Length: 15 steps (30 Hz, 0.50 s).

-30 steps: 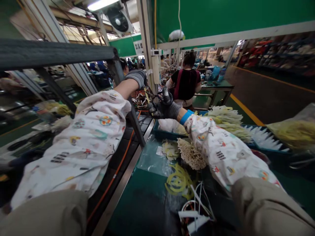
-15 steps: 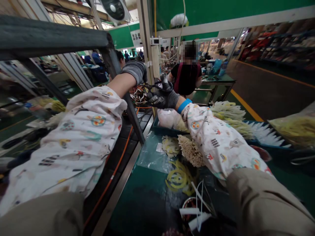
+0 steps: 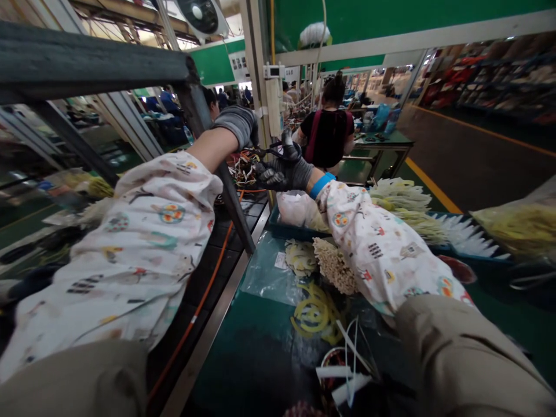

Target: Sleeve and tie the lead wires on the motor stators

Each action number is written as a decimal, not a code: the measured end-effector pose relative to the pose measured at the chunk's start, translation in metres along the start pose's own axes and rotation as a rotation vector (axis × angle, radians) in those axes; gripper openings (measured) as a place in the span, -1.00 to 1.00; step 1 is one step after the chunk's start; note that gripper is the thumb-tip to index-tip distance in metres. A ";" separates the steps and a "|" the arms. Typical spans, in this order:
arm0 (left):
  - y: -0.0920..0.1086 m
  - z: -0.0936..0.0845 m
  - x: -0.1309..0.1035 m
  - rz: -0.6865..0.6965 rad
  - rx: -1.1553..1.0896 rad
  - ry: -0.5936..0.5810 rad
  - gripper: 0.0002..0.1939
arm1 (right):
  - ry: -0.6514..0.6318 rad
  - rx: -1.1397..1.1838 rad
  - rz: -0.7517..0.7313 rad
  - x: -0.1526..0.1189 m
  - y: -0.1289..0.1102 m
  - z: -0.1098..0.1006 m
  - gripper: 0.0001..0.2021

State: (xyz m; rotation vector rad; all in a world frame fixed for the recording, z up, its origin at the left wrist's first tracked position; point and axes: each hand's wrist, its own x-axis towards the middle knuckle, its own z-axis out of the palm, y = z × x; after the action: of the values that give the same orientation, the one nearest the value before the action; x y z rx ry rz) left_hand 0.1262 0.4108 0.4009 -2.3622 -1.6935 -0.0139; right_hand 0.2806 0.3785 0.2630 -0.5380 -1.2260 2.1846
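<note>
Both my arms reach far forward in patterned white sleeve covers. My left hand (image 3: 238,125), in a grey glove, is stretched out beside a dark slanted frame bar (image 3: 226,185), its fingers hidden past the wrist. My right hand (image 3: 283,169), in a dark grey glove with a blue cuff, is closed on a thin black wire (image 3: 271,150) that runs toward my left hand. A tangle of coloured wires (image 3: 243,169) lies just beyond both hands on the dark conveyor (image 3: 226,237).
On the green bench lie a bundle of tan sticks (image 3: 333,266), yellow coiled ties (image 3: 315,313), a clear plastic bag (image 3: 267,272) and a blue tray (image 3: 295,231) with white and yellowish cable ties (image 3: 403,202). A person in black (image 3: 329,142) works ahead.
Both hands have risen slightly and drawn closer together over the wire tangle. My right hand has moved left toward the left hand while gripping the wire.
</note>
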 end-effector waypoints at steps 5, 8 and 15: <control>0.014 -0.006 -0.013 -0.045 0.114 -0.027 -0.50 | -0.017 0.047 -0.026 0.008 0.000 -0.012 -0.29; 0.019 -0.008 -0.018 -0.058 0.140 -0.038 -0.51 | -0.031 0.063 -0.005 0.008 0.001 -0.016 -0.29; 0.006 0.001 -0.013 0.023 0.015 0.038 -0.64 | -0.013 0.075 -0.007 0.003 0.002 -0.009 -0.26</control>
State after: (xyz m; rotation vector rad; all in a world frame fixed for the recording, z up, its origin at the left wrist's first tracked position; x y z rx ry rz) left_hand 0.1276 0.3967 0.3974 -2.3555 -1.6431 -0.0416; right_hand 0.2827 0.3854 0.2571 -0.4883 -1.1465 2.2218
